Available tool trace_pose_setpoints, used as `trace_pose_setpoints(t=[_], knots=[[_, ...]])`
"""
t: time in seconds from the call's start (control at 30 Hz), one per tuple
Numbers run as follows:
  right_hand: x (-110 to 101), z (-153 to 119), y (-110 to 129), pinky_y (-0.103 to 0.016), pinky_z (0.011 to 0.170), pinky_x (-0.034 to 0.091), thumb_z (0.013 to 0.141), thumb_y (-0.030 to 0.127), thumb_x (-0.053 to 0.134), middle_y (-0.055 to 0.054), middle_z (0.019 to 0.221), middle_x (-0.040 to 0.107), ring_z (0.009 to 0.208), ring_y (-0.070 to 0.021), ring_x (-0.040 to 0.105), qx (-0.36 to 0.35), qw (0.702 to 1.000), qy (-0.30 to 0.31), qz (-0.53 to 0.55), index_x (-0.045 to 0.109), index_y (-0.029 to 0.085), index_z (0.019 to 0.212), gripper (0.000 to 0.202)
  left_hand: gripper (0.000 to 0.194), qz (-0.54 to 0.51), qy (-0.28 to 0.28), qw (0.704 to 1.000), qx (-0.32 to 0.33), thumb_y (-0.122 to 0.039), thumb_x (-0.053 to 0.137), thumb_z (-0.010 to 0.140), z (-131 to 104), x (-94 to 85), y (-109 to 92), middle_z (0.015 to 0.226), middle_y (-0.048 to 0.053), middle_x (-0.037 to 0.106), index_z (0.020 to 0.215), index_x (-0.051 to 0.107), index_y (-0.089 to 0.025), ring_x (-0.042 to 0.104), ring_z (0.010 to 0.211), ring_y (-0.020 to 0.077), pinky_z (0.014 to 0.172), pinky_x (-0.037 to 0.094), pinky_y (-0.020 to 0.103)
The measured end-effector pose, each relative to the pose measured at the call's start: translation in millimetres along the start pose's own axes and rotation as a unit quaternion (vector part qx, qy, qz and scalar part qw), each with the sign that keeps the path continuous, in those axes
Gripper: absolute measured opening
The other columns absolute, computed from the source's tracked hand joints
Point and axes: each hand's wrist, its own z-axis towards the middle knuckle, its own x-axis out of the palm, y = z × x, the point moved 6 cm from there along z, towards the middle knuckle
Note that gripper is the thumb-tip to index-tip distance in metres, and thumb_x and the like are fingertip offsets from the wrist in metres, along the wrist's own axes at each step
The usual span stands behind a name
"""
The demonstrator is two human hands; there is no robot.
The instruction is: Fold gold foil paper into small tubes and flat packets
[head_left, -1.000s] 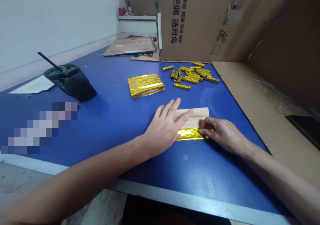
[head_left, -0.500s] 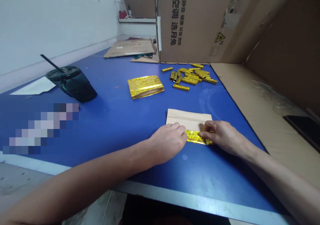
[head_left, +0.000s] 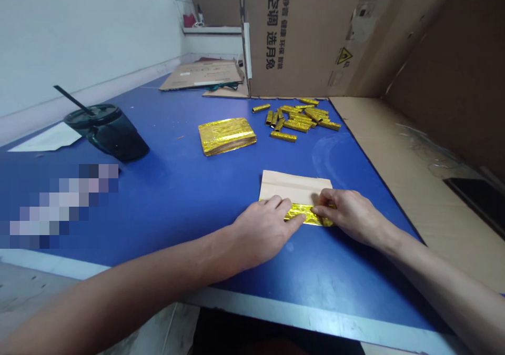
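The sheet (head_left: pixel 292 182) lies on the blue table (head_left: pixel 177 197), right of centre and toward the near side, pale face up, with a gold strip (head_left: pixel 298 209) along its near edge. The right hand (head_left: pixel 351 211) pinches the strip's right end between thumb and bent fingers. The left hand (head_left: pixel 263 232) lies over the left part, fingers bent on the strip and thumb stretched right along it; whether it grips or only presses, I cannot tell. Farther off and left sits a gold stack (head_left: pixel 228 134); far right of that, gold tubes (head_left: pixel 298 126) lie in a loose heap before a large box (head_left: pixel 307 34). A dark cup (head_left: pixel 114 131) with a straw (head_left: pixel 73 98) stands at left, well apart from the hands.
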Motion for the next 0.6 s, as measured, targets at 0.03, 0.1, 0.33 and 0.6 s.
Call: trace_pose_setpoints(t=[0.03,0.1,0.33,0.6], knots=[[0.1,-0.1,0.4,-0.024,0.047,0.033,0.076,0.032,0.048,-0.001,0.062,0.062,0.055,-0.0146,0.055,0.001,1.000,0.002,-0.002,0.054,0.021,0.068,0.015,0.034,-0.001,0.002,1.000,0.001,-0.017,0.039,0.083,-0.2,0.8,-0.7,0.105,0.011,0.054,0.116,0.047,-0.021,0.051,0.094,0.0242,0.068,0.047,0.033],[0.0,-0.5,1.6,-0.024,0.047,0.033,0.076,0.032,0.048,-0.001,0.062,0.062,0.055,-0.0145,0.055,0.002,1.000,0.007,-0.008,0.054,0.021,0.068,0.015,0.035,-0.001,0.006,1.000,0.003,-0.017,0.038,0.084,-0.7,3.1,-2.4,0.111,0.014,0.053,0.118,0.047,-0.017,0.049,0.103,0.0265,0.074,0.047,0.035],[-3.7,2.0,-9.3,-0.024,0.046,0.030,0.077,0.034,0.047,0.000,0.061,0.061,0.055,-0.0144,0.054,0.005,1.000,0.009,-0.029,0.054,0.022,0.071,0.015,0.037,0.008,0.008,1.000,0.000,-0.026,0.038,0.087,-2.1,9.4,-4.7,0.124,0.019,0.046,0.121,0.044,-0.013,0.041,0.117,0.0304,0.086,0.043,0.038],[-26.8,-5.7,-19.3,-0.026,0.044,0.035,0.078,0.039,0.048,-0.001,0.058,0.061,0.052,-0.0161,0.055,-0.015,0.995,-0.082,-0.050,0.057,0.022,0.068,0.022,0.041,-0.023,0.033,0.999,-0.019,-0.035,0.040,0.087,-0.2,8.8,7.7,0.127,0.018,0.044,0.121,0.045,-0.014,0.039,0.120,0.0294,0.091,0.039,0.038]])
